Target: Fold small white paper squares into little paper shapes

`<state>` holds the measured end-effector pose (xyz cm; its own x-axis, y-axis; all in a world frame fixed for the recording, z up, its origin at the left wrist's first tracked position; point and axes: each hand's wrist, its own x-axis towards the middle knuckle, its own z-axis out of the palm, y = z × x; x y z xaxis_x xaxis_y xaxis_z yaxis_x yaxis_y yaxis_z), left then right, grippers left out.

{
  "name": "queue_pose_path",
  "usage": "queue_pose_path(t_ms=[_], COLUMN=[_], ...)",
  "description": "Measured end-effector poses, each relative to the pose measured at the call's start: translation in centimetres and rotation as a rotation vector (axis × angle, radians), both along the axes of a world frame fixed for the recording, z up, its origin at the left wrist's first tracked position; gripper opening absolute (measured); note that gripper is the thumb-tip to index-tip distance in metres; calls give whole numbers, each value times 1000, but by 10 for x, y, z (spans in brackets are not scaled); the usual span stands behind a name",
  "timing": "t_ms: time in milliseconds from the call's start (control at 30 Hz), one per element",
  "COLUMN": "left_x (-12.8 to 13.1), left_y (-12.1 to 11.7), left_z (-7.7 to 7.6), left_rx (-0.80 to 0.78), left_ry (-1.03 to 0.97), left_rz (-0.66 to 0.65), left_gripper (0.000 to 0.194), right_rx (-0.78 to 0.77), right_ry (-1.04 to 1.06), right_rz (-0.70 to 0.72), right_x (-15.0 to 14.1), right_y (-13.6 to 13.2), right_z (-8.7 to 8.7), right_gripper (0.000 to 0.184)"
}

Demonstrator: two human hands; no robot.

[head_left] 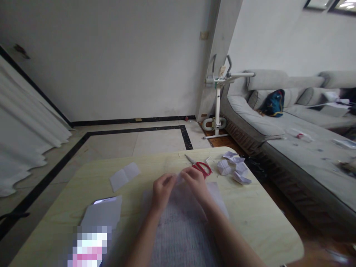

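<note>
My left hand and my right hand meet over the middle of the table, fingers pinched on a small piece of white paper between them. Its exact shape is partly hidden by the fingers. Under my forearms lies a large sheet with printed or written lines, blurred. Just beyond my right hand are scissors with red handles, their blades pointing away to the left. Several folded white paper pieces sit in a cluster at the table's far right corner.
A creased paper lies at the left of the wooden table. Nearer are a stack of paper and a pixelated bright area. Beyond stand exercise equipment and a grey sofa with a blue bag.
</note>
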<state>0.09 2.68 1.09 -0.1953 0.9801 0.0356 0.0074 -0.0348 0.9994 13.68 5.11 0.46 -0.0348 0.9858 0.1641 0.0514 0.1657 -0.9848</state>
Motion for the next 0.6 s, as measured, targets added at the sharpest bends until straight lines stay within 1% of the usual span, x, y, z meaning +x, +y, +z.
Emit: queue_pose_path(t_ms=[167, 267, 433, 500, 600], left_x=[0, 0, 1, 1, -1], left_y=[0, 0, -1, -1, 1], left_z=[5, 4, 3, 3, 3], left_rx=[-12, -18, -7, -14, -30], left_ry=[-23, -30, 2, 2, -17], left_rz=[4, -24, -81, -68, 18], left_gripper=[12, 12, 22, 24, 22], right_rx=[14, -29, -89, -105, -104], right_ry=[3, 27, 62, 54, 57], right_rz=[17, 21, 18, 15, 39], right_x=[-1, 0, 2, 1, -1], right_y=[-1, -2, 0, 0, -1], right_z=[5, 7, 4, 1, 0], right_gripper=[16, 17, 19, 19, 16])
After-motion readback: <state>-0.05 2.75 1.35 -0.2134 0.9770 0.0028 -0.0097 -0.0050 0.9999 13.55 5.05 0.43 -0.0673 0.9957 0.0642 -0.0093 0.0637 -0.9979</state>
